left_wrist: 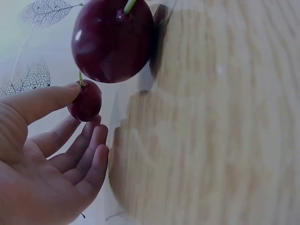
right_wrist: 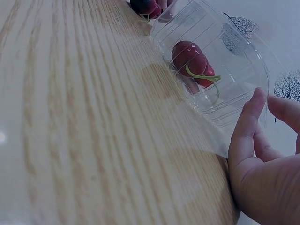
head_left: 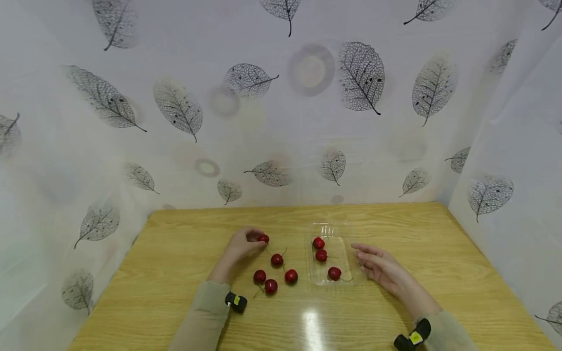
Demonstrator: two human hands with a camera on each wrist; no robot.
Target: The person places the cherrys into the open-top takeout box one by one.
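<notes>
My left hand (head_left: pixel 240 246) pinches a dark red cherry (head_left: pixel 263 238) between thumb and fingers, left of the clear plastic box. In the left wrist view the thumb lies against the held cherry (left_wrist: pixel 87 101) by its green stem, with fingertips under it. Several loose cherries lie on the table nearer to me, among them one cherry (head_left: pixel 277 260) close by the left hand. Three cherries with stems, one of them a cherry (head_left: pixel 334 273) at the near end, lie inside the clear plastic box (head_left: pixel 316 281). At the box's right side my right hand (head_left: pixel 384 270) holds nothing, its fingers loosely extended.
The wooden table (head_left: pixel 373 321) has a glossy light reflection near its front. A white leaf-printed sheet (head_left: pixel 281 122) stands behind the table and along both sides. Other loose cherries, including a cherry (head_left: pixel 291 277), sit between the left arm and the box.
</notes>
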